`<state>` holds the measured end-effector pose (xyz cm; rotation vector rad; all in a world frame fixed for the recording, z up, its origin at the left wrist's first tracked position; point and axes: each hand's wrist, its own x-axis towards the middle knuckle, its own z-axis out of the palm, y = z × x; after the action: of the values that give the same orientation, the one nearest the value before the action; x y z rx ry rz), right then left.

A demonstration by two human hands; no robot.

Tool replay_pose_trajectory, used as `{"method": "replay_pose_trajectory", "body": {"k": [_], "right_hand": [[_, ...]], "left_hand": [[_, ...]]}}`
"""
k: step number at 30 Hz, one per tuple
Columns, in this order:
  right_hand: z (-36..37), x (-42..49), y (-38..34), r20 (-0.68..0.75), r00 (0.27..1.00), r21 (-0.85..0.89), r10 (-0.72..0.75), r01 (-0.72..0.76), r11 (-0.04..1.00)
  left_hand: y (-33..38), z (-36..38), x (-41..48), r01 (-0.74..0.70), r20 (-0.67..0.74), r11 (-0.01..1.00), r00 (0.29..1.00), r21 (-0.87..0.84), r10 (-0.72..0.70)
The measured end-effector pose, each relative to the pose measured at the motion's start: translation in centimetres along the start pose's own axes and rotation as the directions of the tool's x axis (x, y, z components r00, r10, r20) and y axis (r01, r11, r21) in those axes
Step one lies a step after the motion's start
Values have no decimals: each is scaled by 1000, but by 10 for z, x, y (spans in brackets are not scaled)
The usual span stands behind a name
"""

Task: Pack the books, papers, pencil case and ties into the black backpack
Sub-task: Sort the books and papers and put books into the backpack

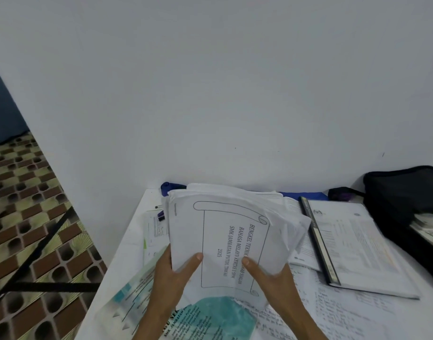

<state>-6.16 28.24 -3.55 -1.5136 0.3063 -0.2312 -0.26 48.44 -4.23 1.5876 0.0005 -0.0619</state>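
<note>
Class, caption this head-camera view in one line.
Left hand and right hand hold a paper stack over the cluttered table, black backpack nearby.

White paper stack [225,231], cover printed with a black scroll outline and black lettering, between the left hand [171,278] and right hand [272,280]. Nearer than the hands: teal-and-white booklet [218,315]. Right of the right hand: black-spined book [318,241]; farther right, black backpack [402,192]. Beyond the hands: blue tie [171,187]. Left of the left hand: brown-and-green chequered floor [34,217].

Paper stack [230,231]: white, printed title page on top, edges splayed; raised, tilted, near edge gripped by left hand [171,273] and right hand [272,273].
Book [353,241]: dark spine, flat, right of stack.
Black backpack [404,192]: far right, against the wall.
Blue tie [171,187]: behind stack, partly hidden.
</note>
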Motion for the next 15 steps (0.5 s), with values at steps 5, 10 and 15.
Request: {"method": "replay_pose_trajectory", "body": {"k": [5, 10, 15], "right_hand": [[3, -3, -4, 9, 1000, -38, -9, 9, 999], [16, -7, -5, -5, 999, 20, -38, 39, 999], [15, -12, 5, -28, 1000, 6, -2, 3, 1000]], "left_hand": [[6, -3, 3, 5, 33, 1000, 999, -22, -5], [2, 7, -7, -6, -88, 997, 996, -77, -1], [-10, 5, -12, 31, -89, 996, 995, -85, -39]]}}
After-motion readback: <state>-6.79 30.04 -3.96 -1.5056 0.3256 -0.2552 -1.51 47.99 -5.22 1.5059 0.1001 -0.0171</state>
